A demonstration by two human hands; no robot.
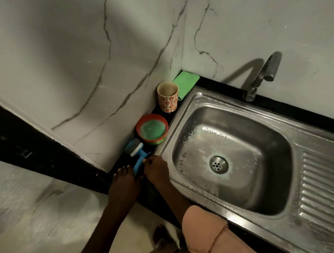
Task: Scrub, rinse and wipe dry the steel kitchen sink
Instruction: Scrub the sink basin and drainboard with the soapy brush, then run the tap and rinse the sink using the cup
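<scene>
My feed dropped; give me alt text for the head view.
Both hands, the left hand and right hand, meet at a blue scrub brush on the black counter left of a wet steel sink.

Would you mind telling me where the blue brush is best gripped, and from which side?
By its blue handle, from the near end. The brush lies on the counter with its bristle head toward the soap tub and its handle toward the person, between the left hand and right hand.

My right hand [155, 169] pinches the blue brush [138, 156] handle left of the sink [184, 111]; my left hand [124, 179] rests beside it. Behind the brush sit a soap tub [152, 129], cup [167, 96] and green cloth [185, 84].
</scene>
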